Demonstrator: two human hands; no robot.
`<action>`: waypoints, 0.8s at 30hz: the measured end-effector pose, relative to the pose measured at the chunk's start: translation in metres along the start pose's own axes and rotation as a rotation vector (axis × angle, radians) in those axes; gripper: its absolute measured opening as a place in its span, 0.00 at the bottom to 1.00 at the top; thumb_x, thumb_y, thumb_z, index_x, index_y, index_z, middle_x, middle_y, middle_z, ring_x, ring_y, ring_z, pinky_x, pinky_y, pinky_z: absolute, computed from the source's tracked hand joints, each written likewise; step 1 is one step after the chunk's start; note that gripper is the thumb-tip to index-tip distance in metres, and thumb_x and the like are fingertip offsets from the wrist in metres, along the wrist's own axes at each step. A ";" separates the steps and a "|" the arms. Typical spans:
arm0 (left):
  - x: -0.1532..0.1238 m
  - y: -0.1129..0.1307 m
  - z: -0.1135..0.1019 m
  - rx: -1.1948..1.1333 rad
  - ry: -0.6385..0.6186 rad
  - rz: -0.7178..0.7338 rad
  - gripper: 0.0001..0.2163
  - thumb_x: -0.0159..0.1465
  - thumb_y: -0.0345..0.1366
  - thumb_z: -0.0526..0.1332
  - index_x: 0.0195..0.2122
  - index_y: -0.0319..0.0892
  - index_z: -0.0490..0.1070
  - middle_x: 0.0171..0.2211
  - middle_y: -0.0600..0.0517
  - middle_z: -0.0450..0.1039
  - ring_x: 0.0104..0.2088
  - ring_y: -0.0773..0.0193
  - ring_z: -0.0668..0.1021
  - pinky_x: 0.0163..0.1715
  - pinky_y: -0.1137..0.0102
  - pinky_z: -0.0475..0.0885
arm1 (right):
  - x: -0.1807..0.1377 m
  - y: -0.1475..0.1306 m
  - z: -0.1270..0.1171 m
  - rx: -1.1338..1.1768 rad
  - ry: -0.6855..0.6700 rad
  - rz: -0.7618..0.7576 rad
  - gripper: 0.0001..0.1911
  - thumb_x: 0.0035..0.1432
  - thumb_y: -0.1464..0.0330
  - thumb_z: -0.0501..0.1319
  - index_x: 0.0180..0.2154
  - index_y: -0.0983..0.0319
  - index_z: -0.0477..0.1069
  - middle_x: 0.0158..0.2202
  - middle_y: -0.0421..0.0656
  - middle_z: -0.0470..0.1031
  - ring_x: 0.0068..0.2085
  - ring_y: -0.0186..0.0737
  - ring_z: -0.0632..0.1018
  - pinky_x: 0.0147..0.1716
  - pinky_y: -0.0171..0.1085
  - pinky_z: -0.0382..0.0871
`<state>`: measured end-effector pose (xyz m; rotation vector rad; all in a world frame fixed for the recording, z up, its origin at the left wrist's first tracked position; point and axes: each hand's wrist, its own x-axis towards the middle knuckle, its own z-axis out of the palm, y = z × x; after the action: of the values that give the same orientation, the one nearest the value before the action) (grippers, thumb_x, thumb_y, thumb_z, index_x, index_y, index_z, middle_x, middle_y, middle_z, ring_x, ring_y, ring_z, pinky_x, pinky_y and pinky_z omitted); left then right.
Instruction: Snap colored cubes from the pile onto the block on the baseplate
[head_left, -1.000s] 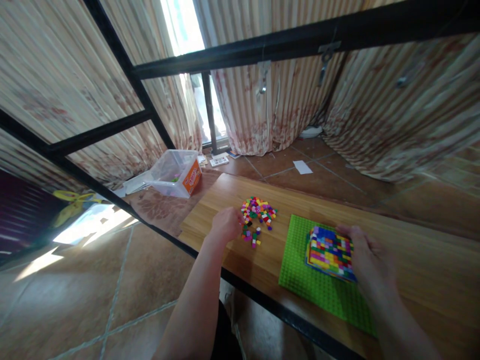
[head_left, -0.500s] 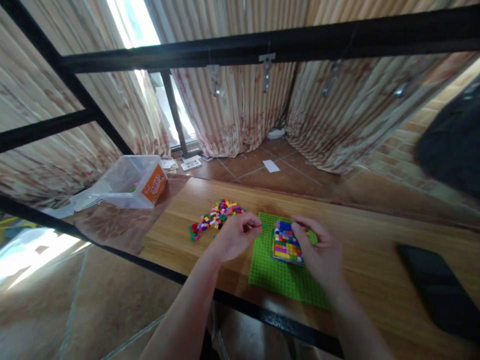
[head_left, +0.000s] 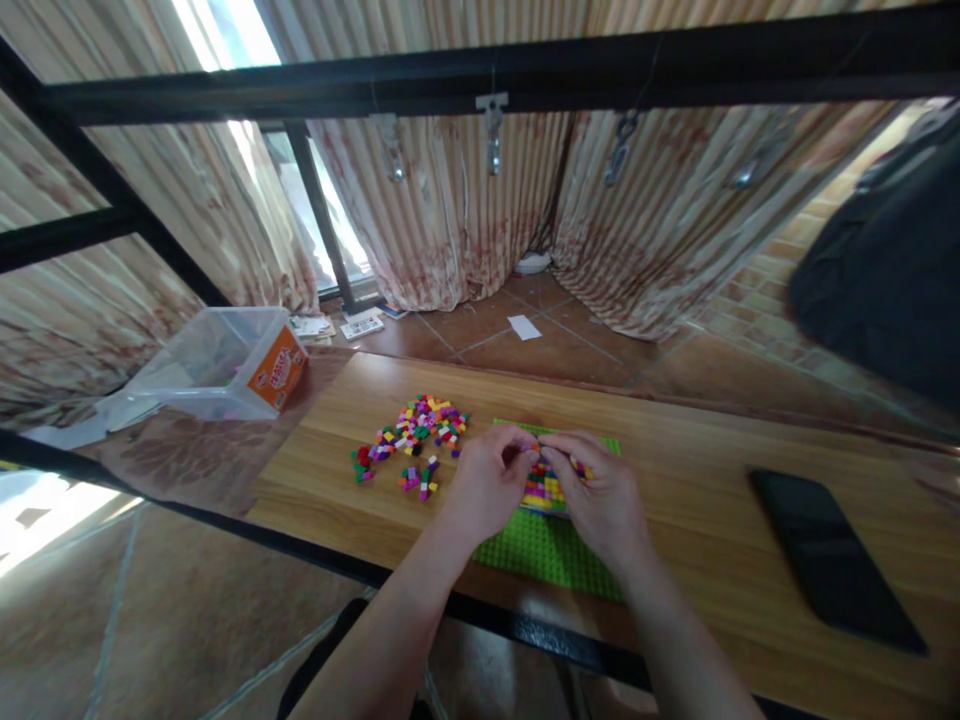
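A multicoloured block of small toy bricks (head_left: pixel 545 490) sits on a green studded baseplate (head_left: pixel 551 555), its upper part covered by my hands. My left hand (head_left: pixel 487 480) is closed in a pinch at the block's left upper side, with a tiny orange toy brick at its fingertips, mostly hidden. Opposite it, my right hand (head_left: pixel 604 495) is also closed, thumb and forefinger meeting the left fingertips above the block. Whatever those right fingers grip is covered. Left of the baseplate lies a pile of loose toy bricks (head_left: pixel 424 425), with a smaller cluster (head_left: pixel 420 478) nearer me.
A black phone-like slab (head_left: pixel 832 560) lies on the wooden table (head_left: pixel 690 470) at right. On the floor at left stands a clear plastic bin (head_left: pixel 217 365) with an orange label. A dark metal bar (head_left: pixel 450 80) crosses above the far side, with clips hanging from it.
My right hand has moved from the block's right side toward its upper middle, and the two hands' fingertips now meet. The camera view has shifted slightly right.
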<state>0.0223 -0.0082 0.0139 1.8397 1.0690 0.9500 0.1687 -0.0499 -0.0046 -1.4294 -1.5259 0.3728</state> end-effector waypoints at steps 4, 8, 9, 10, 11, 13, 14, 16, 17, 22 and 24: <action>-0.001 0.001 0.008 0.023 0.053 -0.026 0.05 0.61 0.28 0.60 0.32 0.40 0.75 0.30 0.52 0.76 0.32 0.65 0.76 0.35 0.71 0.70 | -0.001 -0.001 0.004 -0.062 0.056 -0.011 0.10 0.63 0.65 0.58 0.37 0.56 0.79 0.36 0.43 0.80 0.40 0.42 0.79 0.43 0.43 0.72; 0.000 -0.004 0.009 0.019 0.076 -0.041 0.05 0.62 0.28 0.59 0.32 0.40 0.74 0.30 0.51 0.77 0.33 0.65 0.77 0.36 0.70 0.71 | -0.001 0.002 0.000 -0.102 0.084 -0.006 0.11 0.63 0.64 0.57 0.39 0.57 0.78 0.38 0.45 0.80 0.41 0.43 0.79 0.44 0.43 0.72; 0.001 -0.005 0.008 0.025 0.080 -0.042 0.05 0.62 0.29 0.59 0.32 0.40 0.74 0.31 0.51 0.77 0.33 0.65 0.77 0.36 0.70 0.71 | -0.001 0.003 -0.002 -0.105 0.102 0.008 0.11 0.63 0.63 0.57 0.40 0.58 0.78 0.39 0.45 0.80 0.42 0.43 0.78 0.45 0.44 0.72; 0.002 -0.007 0.006 0.034 0.085 -0.045 0.05 0.62 0.29 0.59 0.32 0.40 0.74 0.31 0.51 0.77 0.33 0.65 0.77 0.36 0.70 0.71 | 0.000 0.005 -0.005 -0.109 0.126 0.025 0.12 0.64 0.62 0.57 0.42 0.58 0.77 0.40 0.46 0.80 0.43 0.43 0.78 0.46 0.44 0.71; 0.003 -0.009 0.005 0.045 0.092 -0.051 0.05 0.62 0.29 0.59 0.32 0.40 0.74 0.31 0.51 0.77 0.33 0.65 0.77 0.36 0.70 0.71 | 0.001 0.007 -0.008 -0.117 0.149 0.038 0.13 0.64 0.62 0.56 0.43 0.58 0.77 0.42 0.46 0.80 0.44 0.44 0.78 0.46 0.44 0.71; 0.004 -0.012 0.001 0.066 0.105 -0.071 0.05 0.62 0.29 0.59 0.32 0.40 0.74 0.31 0.51 0.77 0.33 0.65 0.77 0.36 0.71 0.71 | 0.003 0.011 -0.015 -0.142 0.180 0.050 0.15 0.64 0.62 0.55 0.45 0.58 0.77 0.44 0.47 0.79 0.45 0.44 0.78 0.47 0.45 0.71; 0.004 -0.014 0.000 0.072 0.112 -0.080 0.05 0.63 0.29 0.59 0.32 0.40 0.74 0.31 0.51 0.77 0.33 0.65 0.77 0.35 0.71 0.71 | 0.004 0.013 -0.017 -0.157 0.184 0.050 0.16 0.65 0.62 0.54 0.45 0.59 0.77 0.44 0.47 0.79 0.45 0.44 0.78 0.47 0.45 0.71; 0.005 -0.015 -0.002 0.083 0.127 -0.088 0.05 0.63 0.29 0.58 0.33 0.40 0.74 0.32 0.51 0.78 0.33 0.65 0.77 0.35 0.71 0.70 | 0.006 0.017 -0.021 -0.182 0.175 0.052 0.16 0.65 0.62 0.53 0.44 0.60 0.77 0.43 0.48 0.79 0.45 0.44 0.78 0.46 0.44 0.71; 0.005 -0.016 -0.003 0.089 0.130 -0.088 0.05 0.63 0.29 0.58 0.33 0.40 0.74 0.32 0.51 0.78 0.33 0.65 0.77 0.34 0.71 0.70 | 0.006 0.018 -0.022 -0.186 0.163 0.058 0.17 0.65 0.62 0.53 0.43 0.60 0.78 0.42 0.48 0.79 0.44 0.44 0.78 0.46 0.44 0.71; 0.005 -0.017 -0.003 0.091 0.120 -0.094 0.05 0.63 0.30 0.58 0.33 0.40 0.74 0.32 0.52 0.78 0.32 0.66 0.77 0.34 0.72 0.70 | 0.005 0.022 -0.021 -0.176 0.100 0.099 0.16 0.65 0.61 0.52 0.41 0.59 0.77 0.41 0.48 0.79 0.43 0.45 0.78 0.44 0.44 0.71; 0.005 -0.017 -0.003 0.086 0.119 -0.099 0.05 0.63 0.30 0.58 0.33 0.40 0.74 0.32 0.51 0.79 0.33 0.66 0.77 0.34 0.72 0.70 | 0.004 0.022 -0.020 -0.181 0.091 0.114 0.16 0.64 0.61 0.53 0.41 0.60 0.77 0.41 0.47 0.79 0.43 0.45 0.78 0.44 0.44 0.71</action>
<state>0.0160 0.0031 0.0010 1.7991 1.2789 0.9786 0.1982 -0.0477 -0.0104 -1.6568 -1.4370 0.2387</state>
